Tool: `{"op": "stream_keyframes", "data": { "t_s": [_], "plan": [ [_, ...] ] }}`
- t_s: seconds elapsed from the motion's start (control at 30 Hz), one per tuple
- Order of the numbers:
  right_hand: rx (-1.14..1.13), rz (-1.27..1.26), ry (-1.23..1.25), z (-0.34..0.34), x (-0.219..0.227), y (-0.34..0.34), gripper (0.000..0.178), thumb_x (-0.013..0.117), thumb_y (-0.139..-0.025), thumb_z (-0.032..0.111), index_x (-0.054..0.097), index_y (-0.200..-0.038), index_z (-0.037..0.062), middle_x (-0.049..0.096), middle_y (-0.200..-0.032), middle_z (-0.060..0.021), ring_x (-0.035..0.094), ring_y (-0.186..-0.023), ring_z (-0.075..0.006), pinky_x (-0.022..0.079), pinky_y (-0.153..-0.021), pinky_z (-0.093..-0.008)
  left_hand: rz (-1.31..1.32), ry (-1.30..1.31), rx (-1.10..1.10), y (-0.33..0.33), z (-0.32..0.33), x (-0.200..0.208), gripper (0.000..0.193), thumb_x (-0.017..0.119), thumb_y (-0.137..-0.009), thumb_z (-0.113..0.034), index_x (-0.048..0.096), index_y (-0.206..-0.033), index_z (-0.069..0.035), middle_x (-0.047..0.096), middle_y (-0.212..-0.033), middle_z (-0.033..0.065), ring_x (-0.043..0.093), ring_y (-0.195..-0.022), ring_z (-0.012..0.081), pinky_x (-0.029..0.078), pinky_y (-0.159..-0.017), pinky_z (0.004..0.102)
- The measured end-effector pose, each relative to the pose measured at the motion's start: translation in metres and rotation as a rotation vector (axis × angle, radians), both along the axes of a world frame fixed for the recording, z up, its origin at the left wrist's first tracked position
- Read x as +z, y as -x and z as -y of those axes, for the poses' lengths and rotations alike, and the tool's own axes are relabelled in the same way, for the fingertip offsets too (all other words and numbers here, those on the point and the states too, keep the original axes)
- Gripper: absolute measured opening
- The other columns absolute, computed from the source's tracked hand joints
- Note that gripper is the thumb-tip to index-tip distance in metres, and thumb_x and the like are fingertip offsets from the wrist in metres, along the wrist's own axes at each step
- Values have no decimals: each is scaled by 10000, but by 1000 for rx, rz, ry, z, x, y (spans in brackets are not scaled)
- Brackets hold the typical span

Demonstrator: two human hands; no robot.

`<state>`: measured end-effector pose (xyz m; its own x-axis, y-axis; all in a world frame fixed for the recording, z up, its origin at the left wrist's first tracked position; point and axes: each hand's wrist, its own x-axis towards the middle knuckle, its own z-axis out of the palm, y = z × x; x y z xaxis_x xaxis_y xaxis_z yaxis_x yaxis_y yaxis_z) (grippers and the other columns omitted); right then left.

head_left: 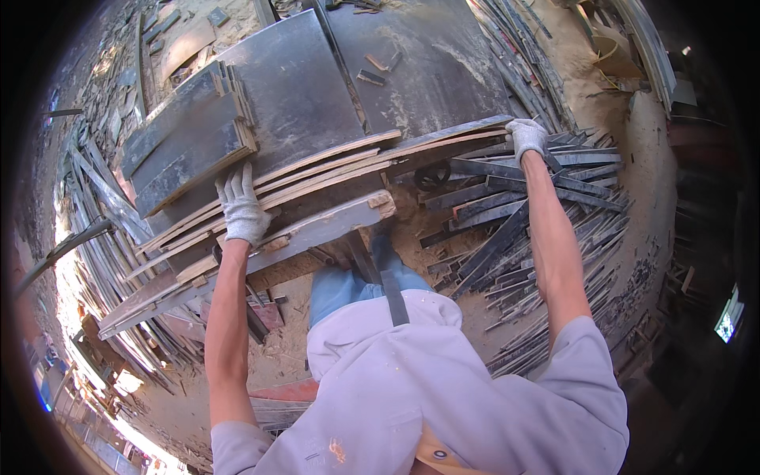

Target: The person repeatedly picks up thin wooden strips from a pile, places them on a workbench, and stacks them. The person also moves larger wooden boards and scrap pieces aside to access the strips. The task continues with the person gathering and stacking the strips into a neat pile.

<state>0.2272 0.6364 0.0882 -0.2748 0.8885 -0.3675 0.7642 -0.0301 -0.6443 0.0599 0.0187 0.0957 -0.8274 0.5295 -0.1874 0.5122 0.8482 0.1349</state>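
Note:
My left hand (243,212), in a pale work glove, lies with its fingers stretched out. It rests on the layered edges of long plywood strips (332,164), against the near edge of a stack of dark-faced panels (190,142). My right hand (526,138), gloved too, is closed around the far right end of a long, narrow plywood board (455,139). That board lies along the near edge of a large dark sheet (423,67). Its grip side is partly hidden by the glove.
A thick grey beam (317,226) runs along the bench front, nearest my body. Dark strips are heaped (507,186) below my right arm. More long strips (111,190) lie at the left. Small offcuts (370,77) sit on the sheet; sawdust covers the ground (598,99).

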Motion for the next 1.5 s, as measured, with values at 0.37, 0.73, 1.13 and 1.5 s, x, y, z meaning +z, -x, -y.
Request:
{"op": "stream_keyframes", "data": {
  "t_s": [0.37, 0.73, 1.13, 1.5],
  "plan": [
    [823, 1034, -655, -110, -13, -18, 321, 576, -935, 263, 831, -1042, 102, 793, -1082, -137, 778, -977, -347, 599, -857, -497, 7, 16, -28, 6, -8, 2, 1310, 987, -595, -430, 286, -1649, -95, 458, -1518, 206, 383, -1481, 392, 152, -1305, 605],
    [906, 156, -719, 93, 61, 30, 354, 593, -893, 153, 782, -1192, 152, 783, -1081, -141, 687, -1093, -370, 493, -1018, -503, -7, 33, -20, 7, -5, -3, 1312, 980, -603, -447, 277, -1649, -81, 474, -1496, 208, 409, -1453, 396, 150, -1305, 610],
    [1171, 120, -20, 220, 33, 84, 375, 592, -914, 150, 764, -1245, 107, 761, -1202, -182, 702, -1159, -374, 542, -1020, -483, -13, -3, -36, 9, -8, -5, 1326, 982, -605, -443, 258, -1657, -87, 444, -1527, 199, 368, -1495, 387, 144, -1305, 611],
    [1202, -136, -581, 191, 51, 50, 266, 675, -890, 96, 718, -1152, 87, 756, -1111, -129, 691, -1053, -378, 538, -960, -491, 47, 62, -23, 9, -5, -6, 1248, 963, -652, -435, 290, -1646, -92, 483, -1479, 203, 403, -1466, 392, 160, -1303, 609]
  ]
}}
